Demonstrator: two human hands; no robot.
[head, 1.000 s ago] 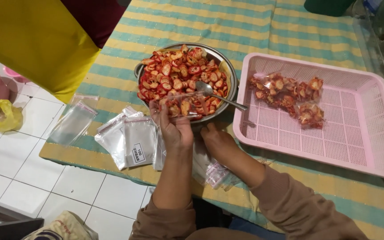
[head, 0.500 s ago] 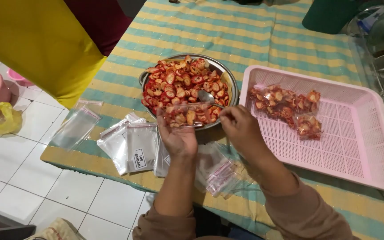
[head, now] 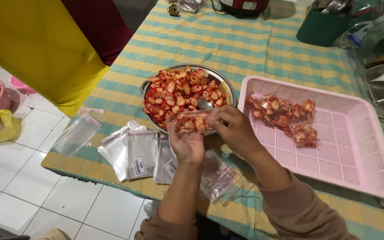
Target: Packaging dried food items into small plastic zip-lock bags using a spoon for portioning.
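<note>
You hold a small clear bag of red chips point(head: 193, 123) just in front of the metal bowl point(head: 230, 91), at its near rim. The bag lies level, its long axis running left to right across your view, one end in each hand. Your left hand point(head: 186, 144) comes up from below the bowl, palm toward you, thumb and fingers pinching the bag's left end. Your right hand point(head: 233, 129) reaches in from the right of the bowl, back of the hand up, fingers curled onto the bag's right end. Both forearms slant in toward the bowl. Right of the bowl, a pink tray point(head: 361, 169) holds filled bags point(head: 285, 116). Left of and nearer than the bowl, empty bags point(head: 132, 153) lie on the striped tabletop point(head: 254, 44).
</note>
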